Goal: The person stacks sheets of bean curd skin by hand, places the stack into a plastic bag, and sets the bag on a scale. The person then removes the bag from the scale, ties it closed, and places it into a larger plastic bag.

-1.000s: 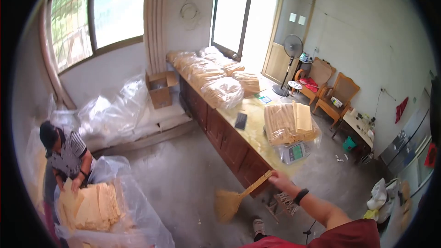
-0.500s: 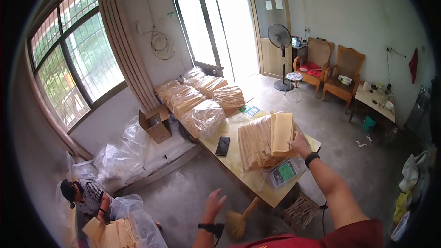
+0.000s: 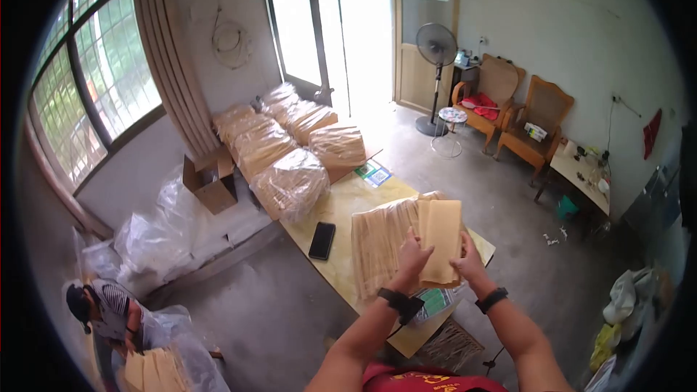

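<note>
A bundle of flat tan folded sheets (image 3: 441, 236) is between my hands over the table. My right hand (image 3: 470, 260) grips its right edge, with fingers curled round the side. At its left edge, my left hand (image 3: 412, 255) is closed with the thumb against the sheets. Just left of and beneath the bundle lies a larger pile of similar sheets (image 3: 379, 239), covered in clear plastic. A scale with a green display (image 3: 435, 302) sits below the pile, partly hidden by my left wrist.
A phone (image 3: 321, 240) lies on the yellowish table (image 3: 335, 207). Several plastic-wrapped packs (image 3: 290, 181) stand at its far left end. Beyond are a standing fan (image 3: 437, 45) and wooden chairs (image 3: 539, 112). At lower left, another person (image 3: 112, 312) handles tan sheets.
My left hand has come up from the lower middle to the bundle's left edge. My right hand stays on its right side. The view has shifted a little.
</note>
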Available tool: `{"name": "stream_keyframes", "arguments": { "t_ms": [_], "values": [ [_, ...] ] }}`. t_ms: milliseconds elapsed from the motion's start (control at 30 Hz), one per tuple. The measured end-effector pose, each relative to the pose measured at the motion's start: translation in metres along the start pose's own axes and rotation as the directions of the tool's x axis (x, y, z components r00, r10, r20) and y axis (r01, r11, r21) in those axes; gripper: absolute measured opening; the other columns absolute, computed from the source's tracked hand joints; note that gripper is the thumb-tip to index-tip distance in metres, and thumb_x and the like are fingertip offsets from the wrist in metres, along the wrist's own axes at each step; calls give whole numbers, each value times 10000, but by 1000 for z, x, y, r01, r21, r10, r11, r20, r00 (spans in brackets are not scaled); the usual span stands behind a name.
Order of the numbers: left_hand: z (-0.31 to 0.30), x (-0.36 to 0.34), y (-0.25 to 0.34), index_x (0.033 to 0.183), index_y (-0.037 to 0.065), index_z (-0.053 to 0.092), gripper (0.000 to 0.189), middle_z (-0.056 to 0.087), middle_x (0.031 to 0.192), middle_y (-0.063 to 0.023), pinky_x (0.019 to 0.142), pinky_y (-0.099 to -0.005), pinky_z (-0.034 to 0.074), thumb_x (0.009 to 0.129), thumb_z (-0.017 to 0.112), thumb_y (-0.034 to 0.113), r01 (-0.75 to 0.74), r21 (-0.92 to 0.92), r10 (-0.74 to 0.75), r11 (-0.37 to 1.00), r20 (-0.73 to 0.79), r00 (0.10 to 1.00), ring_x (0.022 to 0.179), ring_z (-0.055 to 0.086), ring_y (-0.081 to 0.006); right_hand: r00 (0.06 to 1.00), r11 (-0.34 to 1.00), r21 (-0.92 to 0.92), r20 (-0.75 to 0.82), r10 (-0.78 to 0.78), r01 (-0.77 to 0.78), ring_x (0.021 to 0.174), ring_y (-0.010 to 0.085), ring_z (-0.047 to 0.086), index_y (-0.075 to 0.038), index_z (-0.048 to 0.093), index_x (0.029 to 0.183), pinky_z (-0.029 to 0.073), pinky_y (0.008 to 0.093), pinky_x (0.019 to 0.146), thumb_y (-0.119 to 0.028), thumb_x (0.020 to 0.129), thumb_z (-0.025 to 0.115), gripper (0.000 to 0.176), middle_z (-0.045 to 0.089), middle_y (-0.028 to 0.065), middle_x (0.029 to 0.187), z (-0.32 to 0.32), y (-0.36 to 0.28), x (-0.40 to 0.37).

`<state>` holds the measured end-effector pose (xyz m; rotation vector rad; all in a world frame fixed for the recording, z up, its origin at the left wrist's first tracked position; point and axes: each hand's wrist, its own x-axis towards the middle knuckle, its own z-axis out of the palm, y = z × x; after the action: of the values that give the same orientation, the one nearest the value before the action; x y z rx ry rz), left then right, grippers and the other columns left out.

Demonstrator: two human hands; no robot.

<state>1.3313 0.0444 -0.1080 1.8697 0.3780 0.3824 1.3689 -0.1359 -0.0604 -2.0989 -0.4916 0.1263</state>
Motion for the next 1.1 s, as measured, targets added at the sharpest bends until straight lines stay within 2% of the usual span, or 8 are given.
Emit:
{"name": "stream_keyframes", "arguments": {
  "t_ms": [67,100,267,433,533,800,1000,1100],
  "values": [
    [2,-14,18,1394,-32,308,745,567,1185,-194,894,-345,478,782,705,115,236,-256,-207,937,136,969,1061,586,-240,972,840,492,167,167,-229,1108,220,574,-63,282,1436,454,338,948,-7,712,623,802,559,124,1237,-18,-14,-9],
    [6,-21,19,1397,-36,300,723,549,1217,-183,902,-321,477,800,691,74,326,-331,-276,885,189,942,1079,575,-205,964,841,476,187,189,-258,1108,220,574,-63,282,1436,454,338,948,-7,712,623,802,559,124,1237,-21,-20,-15],
    [-3,-60,35,1369,-16,336,617,528,1213,-113,977,-282,410,798,571,-18,279,-740,0,613,353,936,1119,527,-172,975,750,623,157,160,-223,1086,196,575,-41,208,1457,438,326,959,41,752,581,802,588,102,1182,-27,-57,-47],
    [-32,-48,74,1269,-13,431,501,550,1143,-101,950,-271,408,772,500,-13,96,-570,187,816,417,889,1097,506,-153,975,788,580,54,216,-207,964,131,615,-7,634,1086,494,284,826,-26,784,641,302,664,49,1043,-29,-91,-46],
    [-63,-7,117,1247,-7,445,495,581,1123,-165,899,-322,463,770,570,38,-203,-502,360,841,237,902,1043,574,-220,993,849,525,-67,102,-52,924,125,627,-1,642,1075,498,274,798,-54,806,668,275,676,52,1000,-36,-131,-19],
    [-91,12,130,1227,-1,466,414,587,1109,-93,884,-301,476,835,596,26,-299,-518,436,802,165,885,1042,568,-158,987,939,310,18,-160,147,980,163,627,-23,637,1112,493,296,841,-65,849,654,266,677,55,1062,-17,-96,23],
    [-104,-14,142,1200,-14,534,267,618,1067,-91,929,-292,441,943,486,40,27,-755,255,655,254,933,1051,563,-151,940,934,135,46,-339,330,917,219,655,-29,627,1107,503,307,790,-134,830,687,302,683,88,1036,-16,-112,10],
    [-124,-19,142,1112,2,571,192,629,1082,-79,894,-273,453,976,454,70,-240,-742,351,626,-7,937,996,574,-126,929,941,16,155,-337,339,847,171,658,-30,631,1094,508,301,738,-108,835,662,272,687,91,971,-37,-128,-16]
  ]
}}
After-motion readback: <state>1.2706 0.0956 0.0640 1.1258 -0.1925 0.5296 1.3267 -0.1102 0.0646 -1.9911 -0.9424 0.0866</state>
